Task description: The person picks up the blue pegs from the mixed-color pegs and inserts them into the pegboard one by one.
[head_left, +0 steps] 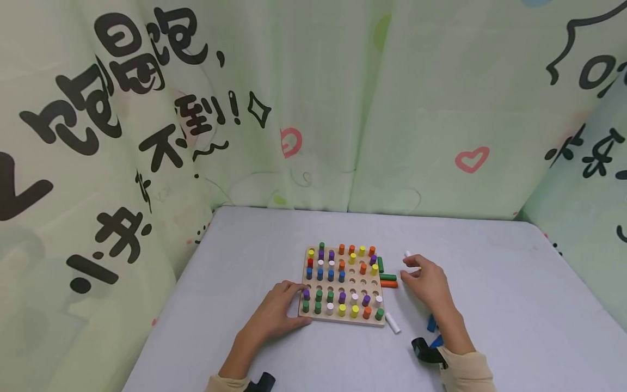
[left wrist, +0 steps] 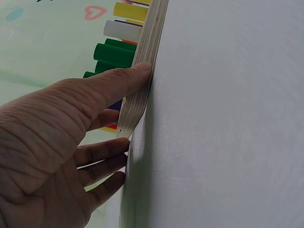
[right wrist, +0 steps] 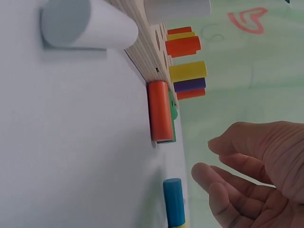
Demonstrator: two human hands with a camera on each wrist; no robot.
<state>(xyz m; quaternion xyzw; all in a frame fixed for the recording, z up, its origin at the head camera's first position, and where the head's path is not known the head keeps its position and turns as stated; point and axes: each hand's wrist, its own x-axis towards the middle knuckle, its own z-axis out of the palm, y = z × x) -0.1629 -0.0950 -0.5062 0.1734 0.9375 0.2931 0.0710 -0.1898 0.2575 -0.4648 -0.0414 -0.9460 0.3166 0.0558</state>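
Biggest thing ahead of you is the pale green curtain (head_left: 416, 109), wrapping the back and sides, with large black Chinese lettering at left; "不到!" reads clearly there, while folds and cropping break up other characters. Below it spreads the white table (head_left: 254, 234), and there's your pegboard (head_left: 343, 320), sitting mid-table in front of you, rows of coloured pegs standing upright, some bare holes showing through the middle and right! Your left hand (head_left: 278, 311) has its near-left corner, thumb against the near edge, index finger at the left side, the other fingers stretched alongside. Over to your right hand (head_left: 428, 284): it hovers right of the board, fingers softly bent, a gap between thumb and index, nothing in the grasp. Black wrist devices sit at both sleeves, and the right one (head_left: 426, 351) crowds a blue piece (head_left: 437, 342) beside your forearm, another blue peg (head_left: 431, 323) lying just beyond. Down among the small stuff, a loose white peg (head_left: 393, 323) lies by the near-right corner, while an orange peg (head_left: 389, 284) and a green peg (head_left: 388, 277) lie side by side at the board's right edge, close to your fingertips.
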